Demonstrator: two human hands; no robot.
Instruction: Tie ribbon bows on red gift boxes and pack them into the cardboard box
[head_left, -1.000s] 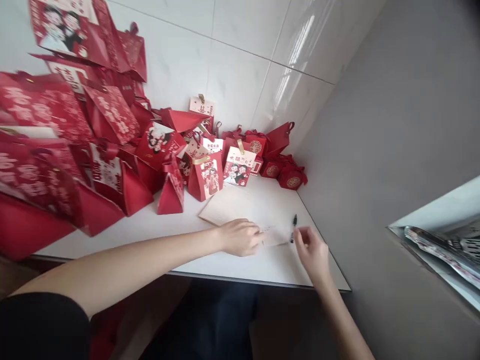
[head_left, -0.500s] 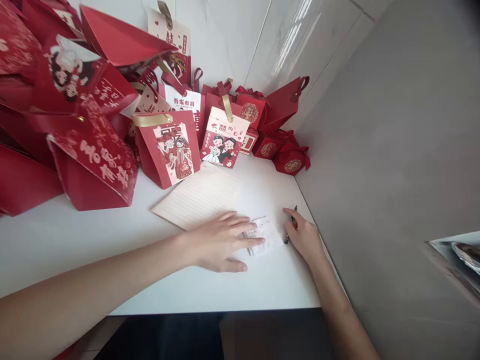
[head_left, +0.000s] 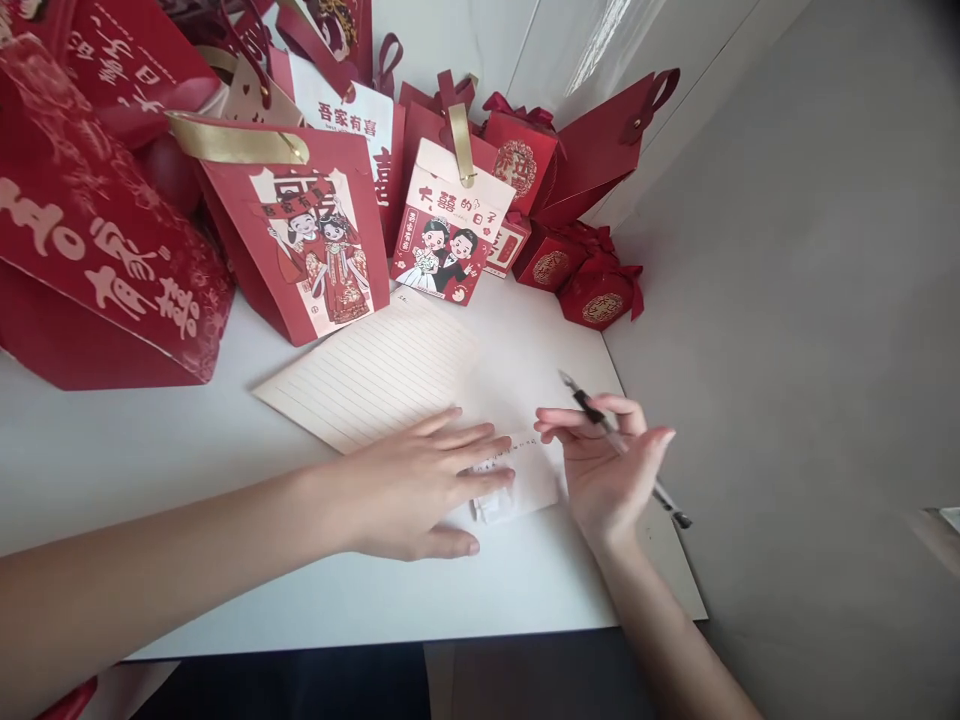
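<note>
My left hand (head_left: 431, 485) lies flat with its fingers spread, over the left part of a small white paper (head_left: 536, 485) that carries handwriting. Its wrist is beside the lower edge of a lined notebook page (head_left: 375, 375). To the right of the paper, my right hand (head_left: 607, 465) is raised, palm turned up, with a pen (head_left: 616, 437) held among its fingers. The pen's tip points up and left, its dark end down and right.
Red gift boxes crowd the back and left of the white table (head_left: 315, 610), among them a couple-print box (head_left: 442, 240), a gold-ribboned bag (head_left: 300, 240) and a hexagonal box (head_left: 600, 295). A grey wall (head_left: 787, 350) borders the right side.
My right hand has lifted and turned palm up, and the pen in it has swung to a clear diagonal. My left hand stays on the paper. The view has moved closer to the table.
</note>
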